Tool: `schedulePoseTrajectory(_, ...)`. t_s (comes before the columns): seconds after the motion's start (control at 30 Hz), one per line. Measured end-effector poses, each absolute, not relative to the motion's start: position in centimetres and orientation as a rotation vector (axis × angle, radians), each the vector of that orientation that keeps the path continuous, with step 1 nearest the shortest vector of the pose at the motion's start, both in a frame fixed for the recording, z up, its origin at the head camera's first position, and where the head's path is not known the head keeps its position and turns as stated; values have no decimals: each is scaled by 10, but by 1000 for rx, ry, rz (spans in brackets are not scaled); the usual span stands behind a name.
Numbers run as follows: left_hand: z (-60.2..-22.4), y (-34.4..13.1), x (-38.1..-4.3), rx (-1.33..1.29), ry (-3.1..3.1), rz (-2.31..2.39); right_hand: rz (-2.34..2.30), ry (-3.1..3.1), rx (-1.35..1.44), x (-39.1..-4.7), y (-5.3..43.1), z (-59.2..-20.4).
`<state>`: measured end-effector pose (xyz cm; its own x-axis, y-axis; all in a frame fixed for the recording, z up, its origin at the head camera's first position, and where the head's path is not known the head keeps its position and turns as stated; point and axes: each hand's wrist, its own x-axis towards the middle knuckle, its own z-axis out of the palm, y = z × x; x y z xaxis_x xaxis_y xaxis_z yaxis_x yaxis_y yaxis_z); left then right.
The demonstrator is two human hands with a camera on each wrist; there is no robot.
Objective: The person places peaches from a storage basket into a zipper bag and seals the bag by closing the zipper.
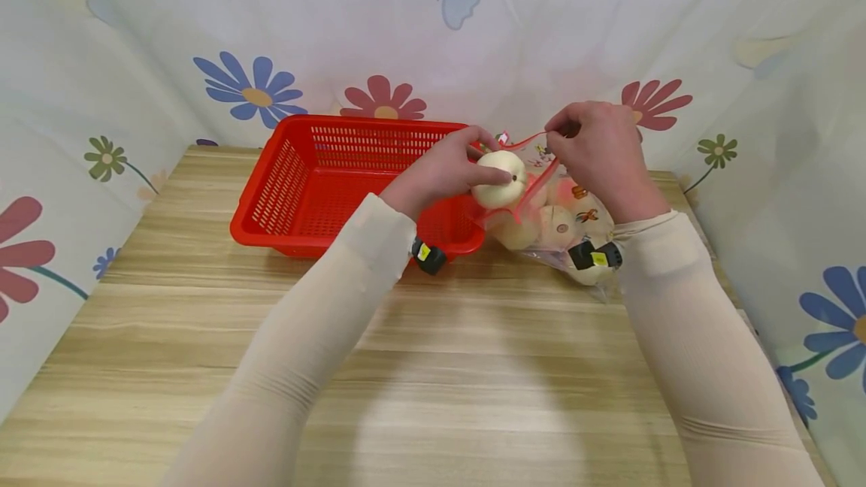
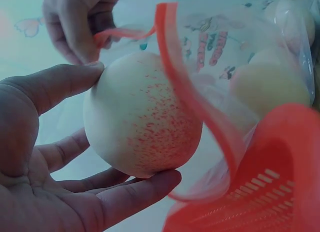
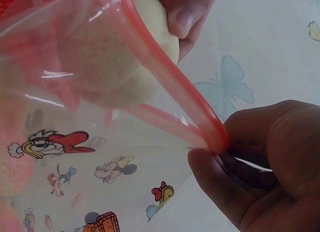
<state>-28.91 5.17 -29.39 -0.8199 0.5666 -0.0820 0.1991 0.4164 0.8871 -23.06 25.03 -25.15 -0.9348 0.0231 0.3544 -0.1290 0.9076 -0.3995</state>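
In the head view my left hand (image 1: 446, 170) grips a pale round peach (image 1: 499, 165) at the mouth of a clear zip bag (image 1: 587, 210). Red speckles cover one side of the peach (image 2: 145, 117) in the left wrist view. Seen from the right wrist, most of the fruit shows through the bag's clear wall, with my left thumb (image 3: 187, 19) on its outer side. My right hand (image 1: 602, 152) pinches a corner of the bag's red zip edge (image 3: 175, 86), and the mouth gapes. Several similar peaches (image 1: 558, 225) lie in the bag, which carries cartoon prints.
A red plastic basket (image 1: 379, 125) with slotted walls stands left of the bag, its right end close beside it. Both are on a wood-grain table (image 1: 446, 367). A white curtain (image 1: 575, 36) with printed flowers and butterflies encloses the back and sides.
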Motion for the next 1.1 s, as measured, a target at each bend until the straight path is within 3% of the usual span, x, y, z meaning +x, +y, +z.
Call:
schedulePoseTrajectory(0.47,-291,59,-289,616,2249,1548,597,-2710,94,-231,251,-253)
schedulePoseTrajectory(0.77,-295,61,-315,557,2517,1212,576,-2700,107,-230,251,-253)
schedulePoseTrajectory(1.1,-303,82,-333,721,2469,1036,552,-2713,127,-230,251,-254)
